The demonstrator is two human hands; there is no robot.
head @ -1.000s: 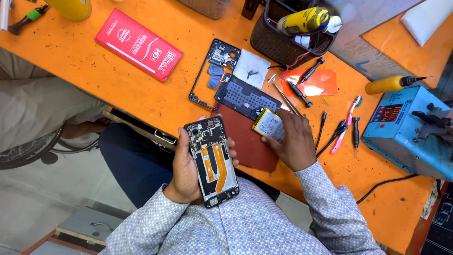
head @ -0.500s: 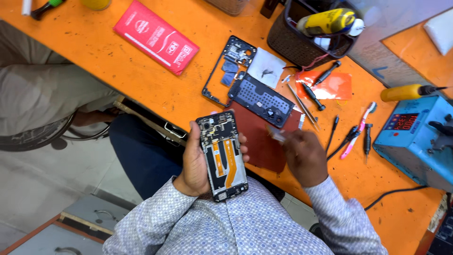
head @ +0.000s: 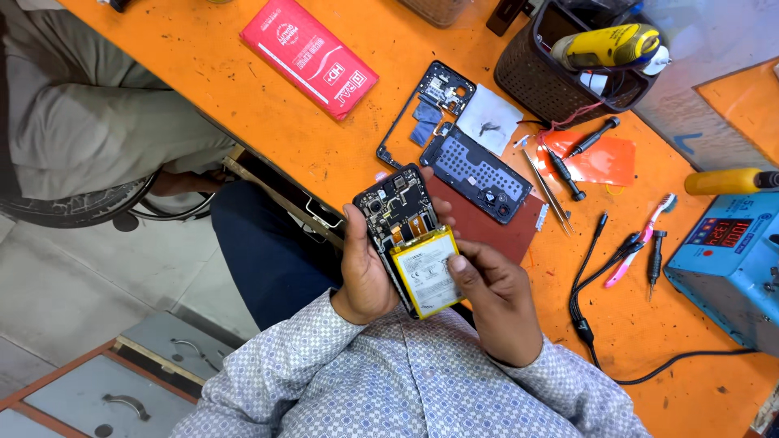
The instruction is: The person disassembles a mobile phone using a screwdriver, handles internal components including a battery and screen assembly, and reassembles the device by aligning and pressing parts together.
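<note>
My left hand (head: pixel 363 272) grips an opened phone body (head: pixel 395 203) from its left side, circuit boards showing at its top end. My right hand (head: pixel 497 296) presses a flat white-and-yellow battery (head: pixel 425 272) onto the lower half of that phone, thumb on the battery's right edge. Both hands hover over my lap, just off the near edge of the orange table (head: pixel 324 142).
On the table lie a black phone frame (head: pixel 423 109), a black back cover (head: pixel 477 173), a dark red mat (head: pixel 499 229), tweezers (head: pixel 548 193), screwdrivers (head: pixel 588 139), a pink brush (head: pixel 643 240), a red flat box (head: pixel 308 55), a black basket (head: pixel 553 75) and a blue meter unit (head: pixel 729 264).
My right hand picked the battery off the table and brought it onto the phone held in my left hand. The orange ribbon cable inside the phone is now covered.
</note>
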